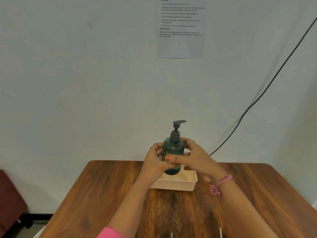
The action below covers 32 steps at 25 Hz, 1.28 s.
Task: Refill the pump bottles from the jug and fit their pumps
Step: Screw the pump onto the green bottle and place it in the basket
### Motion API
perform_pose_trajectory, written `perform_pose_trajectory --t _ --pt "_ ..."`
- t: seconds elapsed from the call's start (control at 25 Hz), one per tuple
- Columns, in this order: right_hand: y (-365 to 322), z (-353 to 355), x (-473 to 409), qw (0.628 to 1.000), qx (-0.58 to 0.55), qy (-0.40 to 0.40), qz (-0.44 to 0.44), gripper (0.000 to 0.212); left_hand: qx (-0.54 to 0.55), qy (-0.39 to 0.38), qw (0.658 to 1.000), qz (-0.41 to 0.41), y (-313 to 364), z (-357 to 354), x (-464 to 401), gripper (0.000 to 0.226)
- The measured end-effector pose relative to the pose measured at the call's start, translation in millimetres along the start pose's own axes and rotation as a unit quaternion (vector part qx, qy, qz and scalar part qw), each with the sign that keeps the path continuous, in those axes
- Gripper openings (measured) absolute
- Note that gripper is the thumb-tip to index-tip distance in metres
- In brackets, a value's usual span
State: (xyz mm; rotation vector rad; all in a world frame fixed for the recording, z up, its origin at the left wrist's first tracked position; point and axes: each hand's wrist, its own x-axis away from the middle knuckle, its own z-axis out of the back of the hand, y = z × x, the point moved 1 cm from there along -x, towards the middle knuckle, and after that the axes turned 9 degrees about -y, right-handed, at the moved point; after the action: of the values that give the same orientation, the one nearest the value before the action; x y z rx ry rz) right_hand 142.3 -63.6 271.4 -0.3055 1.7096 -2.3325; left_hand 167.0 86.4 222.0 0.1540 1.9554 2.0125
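Both the left hand (155, 159) and right hand (192, 156) clasp a green pump bottle (172, 148) above a cream basket (175, 185) on the wooden surface (120, 194), where a careless lowering could tip it.

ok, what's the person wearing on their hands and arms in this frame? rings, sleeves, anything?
Left hand: thin gold ring; pink sleeve at the bottom edge, forearm otherwise bare. Right hand: silver ring, orange-red polish on the thumbnail; pink thread bracelet with a frayed tassel at the wrist. No gloves, no watch visible.
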Motion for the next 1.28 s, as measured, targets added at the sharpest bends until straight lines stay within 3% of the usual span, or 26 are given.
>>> perform_pose_trajectory --t 0.2,0.4,0.56,0.72,1.28 --pt "21 -19 -24 0.992 0.010 0.128 0.017 0.068 -0.004 -0.041 0.999 -0.014 -17 14 -13 0.068" --pt "47 -27 -66 0.984 0.030 0.177 -0.010 0.064 -0.037 -0.024 0.999 0.030 -39 32 -26 0.069" --pt "80 -30 -109 0.974 0.048 0.213 -0.055 0.072 -0.045 0.064 0.992 0.101 -71 60 -25 0.054" --pt "117 -37 -153 0.969 0.063 0.216 -0.101 0.075 0.003 0.137 0.979 0.152 -106 90 -30 0.034" --pt "240 -78 -238 0.941 0.125 0.186 -0.255 0.056 -0.008 0.146 0.959 0.243 -180 131 -68 0.023"
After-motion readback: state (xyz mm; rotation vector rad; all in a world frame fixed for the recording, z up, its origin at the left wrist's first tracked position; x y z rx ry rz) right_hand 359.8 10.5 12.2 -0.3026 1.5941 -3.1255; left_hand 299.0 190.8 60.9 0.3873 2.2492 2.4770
